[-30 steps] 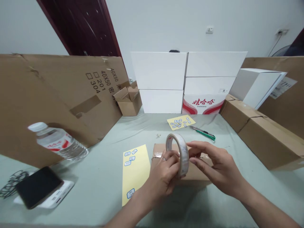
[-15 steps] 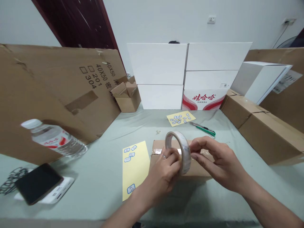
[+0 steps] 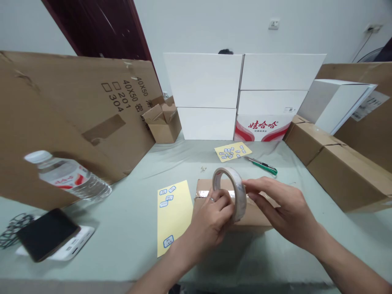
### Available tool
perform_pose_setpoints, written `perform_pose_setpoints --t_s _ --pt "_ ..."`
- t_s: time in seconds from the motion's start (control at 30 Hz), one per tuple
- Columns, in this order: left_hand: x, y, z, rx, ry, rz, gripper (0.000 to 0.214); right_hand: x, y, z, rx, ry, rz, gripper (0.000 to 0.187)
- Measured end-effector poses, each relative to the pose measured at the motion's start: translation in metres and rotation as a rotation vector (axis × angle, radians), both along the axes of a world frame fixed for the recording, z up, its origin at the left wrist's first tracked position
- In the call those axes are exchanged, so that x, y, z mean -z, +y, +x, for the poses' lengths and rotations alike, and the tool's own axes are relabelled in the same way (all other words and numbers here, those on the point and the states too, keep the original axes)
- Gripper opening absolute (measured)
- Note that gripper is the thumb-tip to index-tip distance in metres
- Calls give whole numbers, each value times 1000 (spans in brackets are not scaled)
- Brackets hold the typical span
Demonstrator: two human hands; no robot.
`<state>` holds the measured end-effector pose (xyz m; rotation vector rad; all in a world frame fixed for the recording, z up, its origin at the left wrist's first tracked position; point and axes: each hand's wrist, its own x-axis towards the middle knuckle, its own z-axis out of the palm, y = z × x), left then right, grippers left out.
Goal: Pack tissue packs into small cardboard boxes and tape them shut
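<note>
My left hand (image 3: 214, 216) is closed around a roll of clear packing tape (image 3: 240, 198), its fingers passing through the ring. The roll stands on edge above a small brown cardboard box (image 3: 251, 220), which has a shiny strip of tape along its top. My right hand (image 3: 281, 208) is at the right side of the roll. Its fingertips touch the outer tape surface, and the thumb sits a little below, apart from the index finger. Whether a tape end is lifted there I cannot tell.
Yellow sticker sheets (image 3: 174, 220) lie left of the box and behind it. A green utility knife (image 3: 263, 165) rests beyond my right hand. At left are a tilted water bottle (image 3: 70, 177) and a phone (image 3: 47, 234). Cardboard boxes (image 3: 346, 167) and white panels (image 3: 208, 81) surround the table.
My right thumb and index finger have moved apart, and the fingers are straighter against the roll. The left hand keeps its hold on the tape roll.
</note>
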<state>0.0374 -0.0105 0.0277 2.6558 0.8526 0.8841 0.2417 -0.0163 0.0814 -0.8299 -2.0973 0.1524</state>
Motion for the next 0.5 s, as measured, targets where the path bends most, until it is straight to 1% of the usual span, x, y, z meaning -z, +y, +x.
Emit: perform_pose_setpoints --t_s 0.17,0.37,0.5 --pt "0 -1 1 -18 47 39 22 -6 2 1 4 -48 89 19" --pt "2 -3 2 -53 89 79 23 -11 7 7 36 -233 254 14" --pt "0 -4 3 -50 91 74 22 -11 10 6 58 -305 345 13"
